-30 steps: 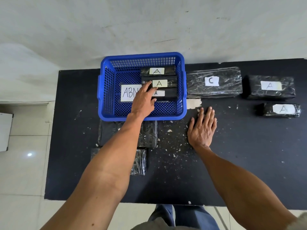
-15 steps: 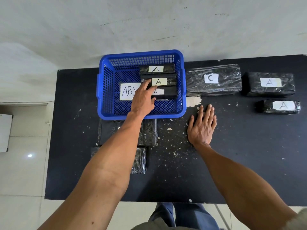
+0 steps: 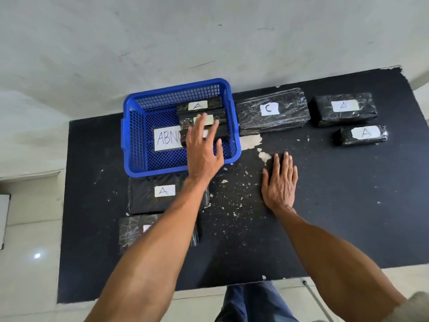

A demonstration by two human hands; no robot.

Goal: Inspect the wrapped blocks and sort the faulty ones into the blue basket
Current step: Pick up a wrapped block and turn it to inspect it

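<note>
The blue basket stands at the back left of the black table and holds three black wrapped blocks with white labels, stacked at its right side. My left hand hovers over the basket's front right corner, fingers spread, holding nothing. My right hand lies flat on the table, fingers apart, empty. A large block marked C sits right of the basket. Two blocks marked A lie at the back right. Another A block lies in front of the basket, with one more block nearer me, partly hidden by my left forearm.
A white paper reading "ABN…" lies on the basket floor. The table top is chipped, with white flecks around the middle. A grey wall rises behind the table; tiled floor shows at the left.
My left hand has lifted off the blocks in the basket and pulled back toward me, fingers spreading. The A block in front of the basket is uncovered. My right hand stays flat.
</note>
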